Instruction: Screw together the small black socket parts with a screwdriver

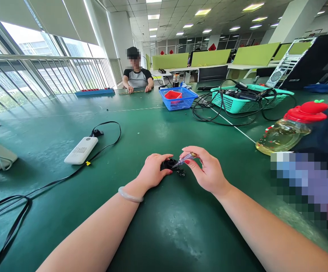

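My left hand grips a small black part that rests on the green table. My right hand pinches a small screwdriver with a clear handle between thumb and fingers. Its tip points down and left onto the black part. A pale bangle circles my left wrist. A second tiny black piece lies just right of the part, under the tool.
A white power bank with a black cable lies to the left. A bottle with a red lid lies on the right. Farther back stand a blue basket and a teal basket with cables. A person sits at the far end.
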`<state>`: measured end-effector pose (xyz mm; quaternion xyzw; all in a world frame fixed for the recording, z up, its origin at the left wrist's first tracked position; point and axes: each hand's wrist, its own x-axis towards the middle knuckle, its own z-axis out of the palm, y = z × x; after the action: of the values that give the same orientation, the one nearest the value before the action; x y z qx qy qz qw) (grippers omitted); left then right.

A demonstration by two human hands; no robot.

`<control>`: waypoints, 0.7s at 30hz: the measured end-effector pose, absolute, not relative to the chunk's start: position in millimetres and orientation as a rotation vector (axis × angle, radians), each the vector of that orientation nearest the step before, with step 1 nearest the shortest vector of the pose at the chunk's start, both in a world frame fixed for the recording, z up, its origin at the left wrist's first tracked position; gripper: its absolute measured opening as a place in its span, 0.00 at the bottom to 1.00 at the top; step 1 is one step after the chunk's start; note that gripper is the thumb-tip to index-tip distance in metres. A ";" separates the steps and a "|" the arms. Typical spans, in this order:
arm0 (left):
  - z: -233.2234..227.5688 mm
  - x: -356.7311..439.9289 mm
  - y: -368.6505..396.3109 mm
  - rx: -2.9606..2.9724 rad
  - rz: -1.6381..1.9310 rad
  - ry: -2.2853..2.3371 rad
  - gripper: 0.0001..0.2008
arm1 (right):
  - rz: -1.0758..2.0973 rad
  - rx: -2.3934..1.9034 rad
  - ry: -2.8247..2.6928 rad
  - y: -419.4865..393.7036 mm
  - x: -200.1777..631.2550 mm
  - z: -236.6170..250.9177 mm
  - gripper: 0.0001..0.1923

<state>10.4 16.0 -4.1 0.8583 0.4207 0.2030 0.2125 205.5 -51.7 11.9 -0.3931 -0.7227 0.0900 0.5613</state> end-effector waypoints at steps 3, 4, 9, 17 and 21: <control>-3.9 10.3 15.4 2.397 0.560 1.180 0.27 | 0.217 -0.932 -1.754 -51.7 204.3 12.5 0.10; -3.7 10.4 15.3 2.403 0.559 1.180 0.27 | 0.219 -0.938 -1.762 -51.5 204.1 12.8 0.10; -1.1 10.7 14.3 2.425 0.544 1.185 0.25 | 0.175 -0.922 -1.790 -52.1 203.5 14.7 0.09; -0.2 10.8 12.7 2.419 0.528 1.203 0.23 | 0.104 -0.826 -1.852 -53.4 201.3 16.8 0.13; -0.8 10.7 13.0 2.433 0.532 1.163 0.19 | 0.147 -0.850 -1.937 -52.1 200.9 16.8 0.14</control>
<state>10.7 13.0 -0.8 0.8681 0.4151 0.1898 0.1953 200.9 -52.1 16.8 -0.3496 -0.7969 0.0605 0.4889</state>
